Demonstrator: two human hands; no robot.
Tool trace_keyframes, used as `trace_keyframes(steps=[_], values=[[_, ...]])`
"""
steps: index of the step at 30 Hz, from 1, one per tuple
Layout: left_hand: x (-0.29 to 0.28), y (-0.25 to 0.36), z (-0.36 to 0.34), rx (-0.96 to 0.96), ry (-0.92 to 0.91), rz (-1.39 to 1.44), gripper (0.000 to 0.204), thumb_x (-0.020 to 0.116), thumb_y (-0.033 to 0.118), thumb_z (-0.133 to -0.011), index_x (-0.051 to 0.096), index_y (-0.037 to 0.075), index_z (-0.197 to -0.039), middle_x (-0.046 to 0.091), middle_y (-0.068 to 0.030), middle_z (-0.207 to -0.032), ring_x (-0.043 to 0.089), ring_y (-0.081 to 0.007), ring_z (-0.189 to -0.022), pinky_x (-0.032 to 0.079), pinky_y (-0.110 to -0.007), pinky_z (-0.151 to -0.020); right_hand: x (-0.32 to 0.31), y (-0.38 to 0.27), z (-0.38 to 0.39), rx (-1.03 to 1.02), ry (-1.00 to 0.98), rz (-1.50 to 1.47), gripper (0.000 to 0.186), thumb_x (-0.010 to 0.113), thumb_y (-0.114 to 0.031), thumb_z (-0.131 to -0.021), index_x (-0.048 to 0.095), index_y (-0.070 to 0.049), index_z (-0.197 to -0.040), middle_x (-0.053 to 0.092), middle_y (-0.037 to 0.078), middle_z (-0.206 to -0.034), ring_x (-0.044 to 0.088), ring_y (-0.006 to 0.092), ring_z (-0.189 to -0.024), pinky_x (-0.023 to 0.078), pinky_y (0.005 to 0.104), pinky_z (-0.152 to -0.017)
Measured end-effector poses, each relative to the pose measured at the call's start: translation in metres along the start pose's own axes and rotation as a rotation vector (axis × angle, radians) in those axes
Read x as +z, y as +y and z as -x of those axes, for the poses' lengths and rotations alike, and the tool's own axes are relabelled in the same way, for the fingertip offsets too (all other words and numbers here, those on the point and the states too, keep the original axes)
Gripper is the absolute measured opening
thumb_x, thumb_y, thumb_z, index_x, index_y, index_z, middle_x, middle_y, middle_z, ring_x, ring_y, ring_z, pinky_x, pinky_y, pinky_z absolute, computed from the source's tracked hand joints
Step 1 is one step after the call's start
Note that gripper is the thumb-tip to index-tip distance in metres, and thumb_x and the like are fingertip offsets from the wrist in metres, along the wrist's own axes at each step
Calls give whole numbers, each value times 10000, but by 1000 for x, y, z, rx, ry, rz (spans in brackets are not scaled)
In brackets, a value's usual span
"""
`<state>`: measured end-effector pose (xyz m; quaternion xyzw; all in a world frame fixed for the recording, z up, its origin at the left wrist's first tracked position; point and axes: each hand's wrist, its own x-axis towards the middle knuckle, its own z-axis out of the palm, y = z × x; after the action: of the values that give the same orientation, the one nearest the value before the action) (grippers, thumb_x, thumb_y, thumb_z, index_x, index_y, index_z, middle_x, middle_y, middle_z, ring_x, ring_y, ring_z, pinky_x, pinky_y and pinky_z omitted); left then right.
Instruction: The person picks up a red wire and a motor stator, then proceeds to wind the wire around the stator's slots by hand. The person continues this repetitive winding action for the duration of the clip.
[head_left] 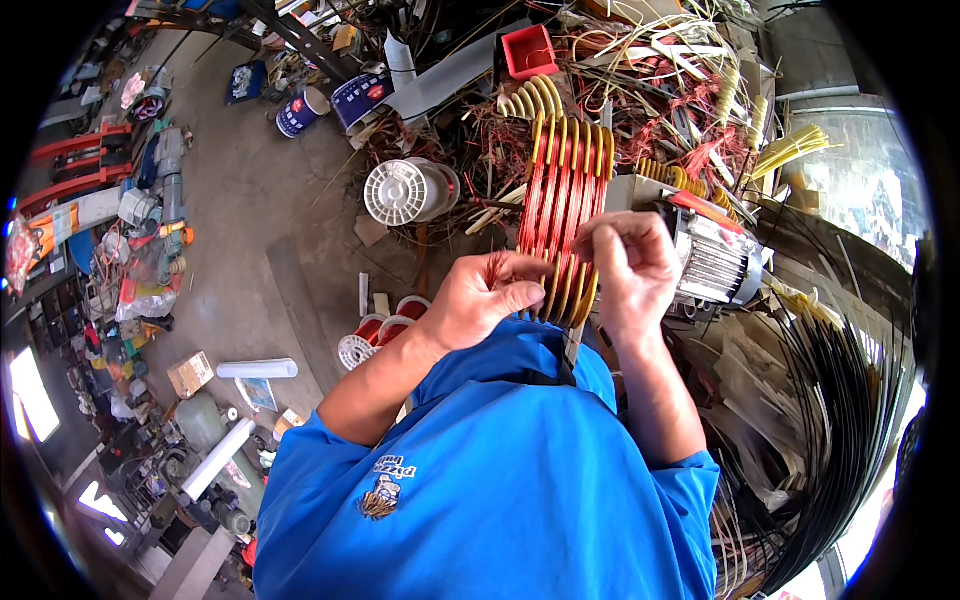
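Observation:
In front of my body stands a coil former (548, 135) with several yellow-brown ridged ends, and red wire coils (552, 208) are stretched along it. My left hand (490, 300) is at the former's near left edge, thumb and forefinger drawn together by the yellow ridges. What lies between those fingertips is too small to make out. Over the right side of the coils is my right hand (635, 265), its fingers curled and its thumb pressed toward them. Anything pinched there is hidden or too thin to see.
Beside the former on the right sits a finned grey motor (710, 262). A white wire spool (410, 190) stands to the left, with red-wound spools (385, 332) nearer. Tangled wire scraps (650, 60) and a red box (528, 52) lie beyond. Black rods (840, 420) bunch at right.

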<state>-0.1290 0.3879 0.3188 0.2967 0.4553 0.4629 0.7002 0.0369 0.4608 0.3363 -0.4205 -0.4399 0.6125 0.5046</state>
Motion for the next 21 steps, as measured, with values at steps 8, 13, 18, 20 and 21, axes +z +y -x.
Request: trace_keyframes(steps=[8, 13, 18, 20, 21], values=[[3, 3, -3, 102, 234, -599, 91, 616, 78, -940, 630, -11, -949, 579, -74, -624, 519, -55, -581, 430, -255, -510, -6, -8, 21, -383, -228, 561, 215, 676, 124, -735, 580, -15, -867, 672, 117, -887, 678, 212, -744, 543, 294, -630], [12, 9, -15, -83, 277, 53, 159, 542, 126, -984, 606, -15, -1018, 560, 4, -682, 488, -44, -590, 394, -207, -536, 0, 3, 30, -583, -351, 631, 255, 713, 85, -697, 542, -36, -842, 684, 105, -913, 667, 241, -724, 540, 323, -609], [-1, -5, -40, 159, 251, -266, 199, 528, 92, -977, 615, -16, -1120, 630, -26, -762, 534, -42, -661, 429, -209, -578, -24, 14, -8, -656, -139, 755, 205, 701, 97, -700, 565, -18, -802, 683, 120, -897, 664, 249, -722, 537, 321, -607], [-7, 2, -57, 402, 221, -787, 243, 589, 18, -899, 649, 34, -1134, 675, -83, -876, 625, -142, -726, 509, -299, -659, -33, 17, -23, -699, -175, 809, 210, 698, 95, -688, 579, -12, -825, 680, 123, -902, 663, 264, -740, 537, 334, -639], [-6, 11, -66, 450, 159, -972, 290, 606, 7, -861, 648, 56, -1143, 670, -98, -879, 641, -201, -730, 522, -327, -652, -38, 19, -27, -707, -216, 848, 207, 690, 79, -686, 590, -15, -841, 676, 121, -914, 659, 271, -764, 532, 348, -672]])
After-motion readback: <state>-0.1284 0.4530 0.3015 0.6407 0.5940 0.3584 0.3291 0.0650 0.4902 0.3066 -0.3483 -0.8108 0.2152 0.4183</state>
